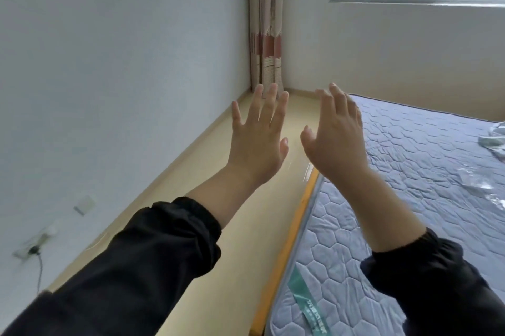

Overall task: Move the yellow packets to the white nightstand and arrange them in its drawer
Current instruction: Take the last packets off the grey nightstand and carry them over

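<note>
Fingers (254, 106) spread, left hand (257, 141) | fingers straight, right hand (336, 141) near mattress (410, 158)

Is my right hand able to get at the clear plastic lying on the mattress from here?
Probably yes. The right hand is open, empty and raised near the edge of the mattress. The clear plastic lies uncovered farther right, with nothing between them. It may need a lean.

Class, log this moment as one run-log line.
left hand: open, empty | right hand: open, empty | yellow packets, nightstand: not in view | mattress: lower right
</note>
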A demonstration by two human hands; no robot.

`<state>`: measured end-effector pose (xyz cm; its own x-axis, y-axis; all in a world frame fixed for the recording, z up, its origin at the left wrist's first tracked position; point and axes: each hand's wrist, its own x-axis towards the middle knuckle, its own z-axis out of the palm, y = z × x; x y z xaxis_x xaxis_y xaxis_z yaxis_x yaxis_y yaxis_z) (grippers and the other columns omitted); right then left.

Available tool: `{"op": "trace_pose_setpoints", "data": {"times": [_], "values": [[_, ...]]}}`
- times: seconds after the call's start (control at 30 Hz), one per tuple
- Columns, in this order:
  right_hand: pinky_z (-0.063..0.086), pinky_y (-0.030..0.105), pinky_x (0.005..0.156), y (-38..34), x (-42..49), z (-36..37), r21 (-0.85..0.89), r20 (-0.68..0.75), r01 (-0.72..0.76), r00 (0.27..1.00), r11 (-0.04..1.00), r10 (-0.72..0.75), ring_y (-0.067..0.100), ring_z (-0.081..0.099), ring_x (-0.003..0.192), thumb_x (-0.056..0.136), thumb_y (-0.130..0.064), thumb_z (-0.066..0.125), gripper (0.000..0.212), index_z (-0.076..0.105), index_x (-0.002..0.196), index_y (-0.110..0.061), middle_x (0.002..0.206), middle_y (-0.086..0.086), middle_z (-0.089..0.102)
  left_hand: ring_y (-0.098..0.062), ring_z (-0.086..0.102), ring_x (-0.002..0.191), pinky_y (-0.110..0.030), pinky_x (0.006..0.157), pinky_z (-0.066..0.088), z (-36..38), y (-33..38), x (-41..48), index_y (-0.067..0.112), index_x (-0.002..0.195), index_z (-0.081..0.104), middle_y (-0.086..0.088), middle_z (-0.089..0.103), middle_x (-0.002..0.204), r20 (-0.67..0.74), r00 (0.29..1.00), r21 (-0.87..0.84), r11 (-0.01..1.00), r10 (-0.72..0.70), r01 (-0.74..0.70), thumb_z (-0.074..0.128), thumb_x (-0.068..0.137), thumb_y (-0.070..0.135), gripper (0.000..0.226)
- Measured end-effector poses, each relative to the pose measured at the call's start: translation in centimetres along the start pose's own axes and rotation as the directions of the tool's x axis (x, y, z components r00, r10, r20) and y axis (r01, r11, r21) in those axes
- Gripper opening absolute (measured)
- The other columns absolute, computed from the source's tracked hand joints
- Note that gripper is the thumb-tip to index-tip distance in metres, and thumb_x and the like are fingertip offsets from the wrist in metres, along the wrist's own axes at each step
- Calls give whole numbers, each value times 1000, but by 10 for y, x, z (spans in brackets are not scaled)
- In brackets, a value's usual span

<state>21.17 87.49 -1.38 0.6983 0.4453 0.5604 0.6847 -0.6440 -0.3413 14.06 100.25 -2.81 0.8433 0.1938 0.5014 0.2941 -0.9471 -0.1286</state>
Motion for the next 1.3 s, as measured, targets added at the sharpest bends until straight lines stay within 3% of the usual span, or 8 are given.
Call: {"op": "trace_pose_setpoints", "data": {"times": [0.3,0.43,0.73,0.97,1.3], "values": [[19,46,117,-73,102,159,-53,182,11,983,999,-1,31,22,141,85,-17,55,61,34,141,-6,151,15,29,-31,-5,148,-63,112,7,109,-159,47,16,154,0,-9,-2,161,184,982,-86,995,-43,59,43,94,38,77],[18,45,118,-108,142,242,-67,263,5,965,998,13,29,20,143,88,-18,53,61,31,144,-9,154,13,25,-29,-14,147,-61,113,2,161,-231,78,18,153,-8,-8,-13,160,257,966,-99,995,1,25,38,97,40,75],[15,47,116,-144,234,389,-180,318,-95,936,979,149,30,21,143,96,-31,45,53,34,143,-10,155,12,26,-30,-17,146,-61,113,3,274,-378,168,19,151,-12,-9,-16,159,371,921,-92,992,120,-92,33,98,44,75],[19,47,115,-87,307,450,-274,281,-216,914,937,293,32,26,141,95,-31,47,53,36,141,-8,153,14,29,-31,-12,147,-62,112,3,367,-385,275,19,152,-6,-9,-11,160,378,893,-192,964,244,-182,37,96,45,75],[21,49,114,86,477,537,-356,310,-311,850,881,425,32,28,140,95,-31,48,53,38,141,-8,151,15,32,-29,-13,147,-61,113,3,527,-310,491,20,152,-7,-8,-11,160,452,810,-288,921,373,-263,37,96,47,76]]}}
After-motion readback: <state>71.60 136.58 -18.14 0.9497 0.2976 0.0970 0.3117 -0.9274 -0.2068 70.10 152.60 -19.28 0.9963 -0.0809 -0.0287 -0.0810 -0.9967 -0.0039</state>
